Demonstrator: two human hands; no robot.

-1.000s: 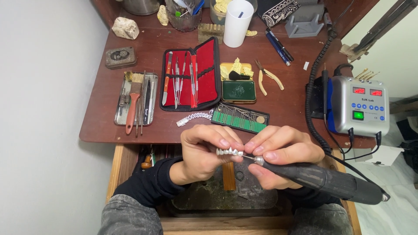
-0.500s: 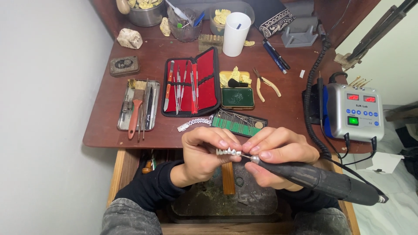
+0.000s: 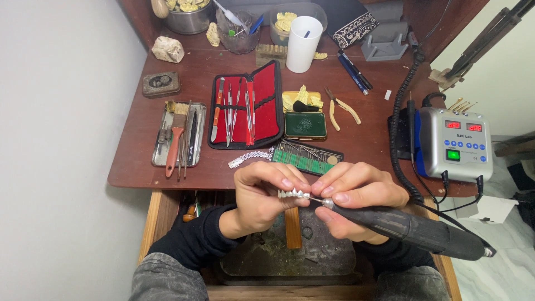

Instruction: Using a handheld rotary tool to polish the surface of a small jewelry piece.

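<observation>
Left hand (image 3: pixel 262 198) pinches a small silvery row of teeth-like castings (image 3: pixel 293 193) between thumb and fingertips, just in front of the bench (image 3: pixel 134 167) edge, above the open drawer (image 3: pixel 290 256). Right hand (image 3: pixel 356 200) has a closed grip on the black rotary handpiece (image 3: pixel 412 231), whose tip meets the right end of the casting. Judging by this, grinding is under way; how much surface is finished is too small to tell. The casting's long axis runs left to right, nearly level; the handpiece points left, its cord end trailing down-right.
</observation>
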